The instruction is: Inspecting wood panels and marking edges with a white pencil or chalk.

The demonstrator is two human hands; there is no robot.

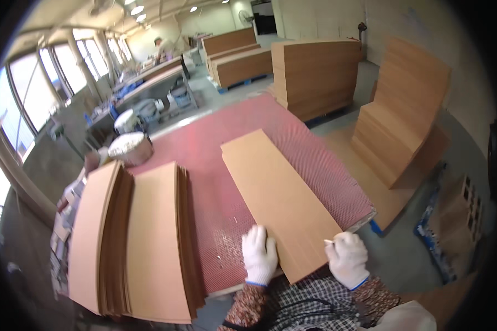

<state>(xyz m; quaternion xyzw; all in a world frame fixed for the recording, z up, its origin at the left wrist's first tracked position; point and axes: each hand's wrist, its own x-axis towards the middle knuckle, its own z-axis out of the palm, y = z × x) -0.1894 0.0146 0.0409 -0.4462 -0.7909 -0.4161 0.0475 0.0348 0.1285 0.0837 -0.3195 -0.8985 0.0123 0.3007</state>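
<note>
A wide red table fills the middle of the view, its far side running back toward tall stacks of cardboard on the floor and a stepped pile at the right. On the table's left part lies a thick stack of cardboard sheets, standing partly on edge and overhanging the near edge. Behind it a round white tub sits at the table's far left corner. A long cardboard sheet lies flat and slantwise on the right half, its near end past the table's near edge. Bare red surface stays open between stack and sheet, and beyond the sheet's far end. The gloved left hand presses flat on the sheet's near left edge, fingers spread. The gloved right hand pinches the sheet's near right corner, fingers curled closed on it.
</note>
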